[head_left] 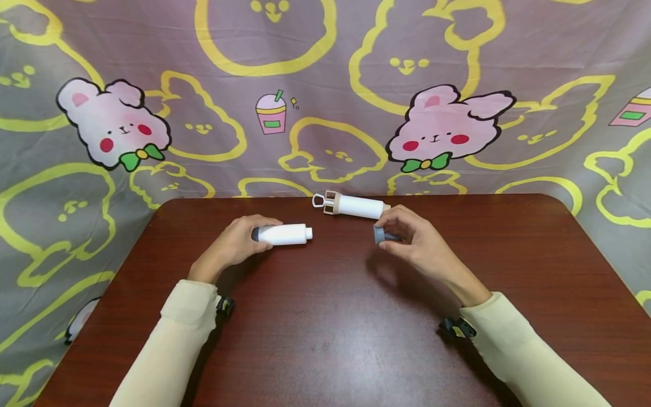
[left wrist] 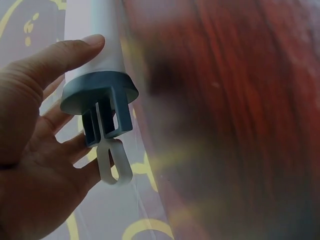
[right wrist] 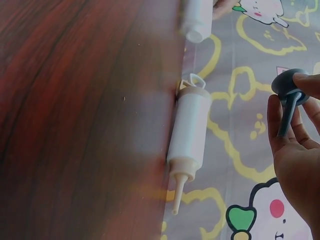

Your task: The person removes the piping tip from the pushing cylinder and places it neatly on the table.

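My left hand (head_left: 235,243) grips a white syringe-like tube (head_left: 289,234) near its rear end, holding it sideways with its bare, stepped tip toward the right. In the left wrist view, a dark blue-grey collar (left wrist: 97,85) with finger grips and a white pull loop (left wrist: 126,162) shows at that rear end, the thumb along the barrel. My right hand (head_left: 417,240) pinches a blue-grey nozzle cap (head_left: 379,234) by its wide rim, over the right half of the table. Its thin spout (right wrist: 287,117) points back toward the palm. A gap separates cap and tube.
A second white syringe (head_left: 360,207) with beige ends lies near the table's back edge, between and beyond the hands. Its beige spout (right wrist: 179,195) shows in the right wrist view. Behind the brown table (head_left: 325,339) hangs a patterned cloth (head_left: 325,96).
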{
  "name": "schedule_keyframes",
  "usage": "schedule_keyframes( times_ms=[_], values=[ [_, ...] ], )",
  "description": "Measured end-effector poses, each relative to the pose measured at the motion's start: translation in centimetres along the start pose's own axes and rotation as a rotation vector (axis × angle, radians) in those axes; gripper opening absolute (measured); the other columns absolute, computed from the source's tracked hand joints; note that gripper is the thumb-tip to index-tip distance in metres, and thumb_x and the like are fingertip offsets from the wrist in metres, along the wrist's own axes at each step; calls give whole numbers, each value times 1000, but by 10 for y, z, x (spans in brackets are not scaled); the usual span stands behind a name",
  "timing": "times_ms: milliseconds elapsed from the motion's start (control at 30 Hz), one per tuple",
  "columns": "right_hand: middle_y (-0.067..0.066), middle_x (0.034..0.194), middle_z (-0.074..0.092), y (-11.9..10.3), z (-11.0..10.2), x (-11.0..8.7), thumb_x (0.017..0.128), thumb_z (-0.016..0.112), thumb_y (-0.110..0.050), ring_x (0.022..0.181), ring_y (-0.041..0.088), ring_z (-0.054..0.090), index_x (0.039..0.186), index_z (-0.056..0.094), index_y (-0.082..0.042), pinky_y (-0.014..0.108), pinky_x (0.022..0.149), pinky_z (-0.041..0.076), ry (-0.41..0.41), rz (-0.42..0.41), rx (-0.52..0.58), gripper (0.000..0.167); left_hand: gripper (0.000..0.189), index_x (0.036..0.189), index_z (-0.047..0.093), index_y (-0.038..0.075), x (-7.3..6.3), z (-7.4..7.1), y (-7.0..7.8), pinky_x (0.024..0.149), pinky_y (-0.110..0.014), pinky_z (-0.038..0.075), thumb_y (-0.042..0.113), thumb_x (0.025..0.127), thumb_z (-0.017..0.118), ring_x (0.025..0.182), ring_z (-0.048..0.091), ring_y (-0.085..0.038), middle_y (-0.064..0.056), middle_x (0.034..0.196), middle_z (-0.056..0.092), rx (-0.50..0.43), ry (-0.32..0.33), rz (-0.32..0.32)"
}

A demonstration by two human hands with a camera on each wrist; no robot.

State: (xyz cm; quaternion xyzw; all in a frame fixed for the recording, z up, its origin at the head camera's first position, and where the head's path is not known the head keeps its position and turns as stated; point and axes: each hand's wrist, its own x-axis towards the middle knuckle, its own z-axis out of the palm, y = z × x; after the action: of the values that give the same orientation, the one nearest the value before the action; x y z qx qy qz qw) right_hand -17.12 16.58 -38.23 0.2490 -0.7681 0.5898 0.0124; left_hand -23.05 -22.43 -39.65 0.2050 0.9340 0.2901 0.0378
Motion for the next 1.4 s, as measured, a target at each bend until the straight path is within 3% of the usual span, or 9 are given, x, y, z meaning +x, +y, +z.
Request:
schedule_keyframes(
  times_ms=[233,667,1400],
  values=[
    [8,115,59,1,0,0,88,73,12,107,13,69,117,66,1,23,94,57,2,27,-9,32,50,130,73,10,0,0,-7,102,-54,49,-3,84,82,116,65,-35,-18,129,72,0,-7,-4],
    [9,117,59,2,0,-1,89,74,11,109,13,68,118,66,0,22,94,56,1,42,-17,33,50,134,71,10,2,-4,-5,103,-57,49,-2,87,81,118,64,-36,-20,133,71,14,-45,-32],
    [7,117,60,3,-1,-1,90,75,9,110,15,69,118,66,-3,23,93,57,2,60,-34,32,55,137,69,5,5,-3,-5,102,-56,51,-1,84,84,117,64,-36,-21,133,70,7,-55,11]
  ],
)
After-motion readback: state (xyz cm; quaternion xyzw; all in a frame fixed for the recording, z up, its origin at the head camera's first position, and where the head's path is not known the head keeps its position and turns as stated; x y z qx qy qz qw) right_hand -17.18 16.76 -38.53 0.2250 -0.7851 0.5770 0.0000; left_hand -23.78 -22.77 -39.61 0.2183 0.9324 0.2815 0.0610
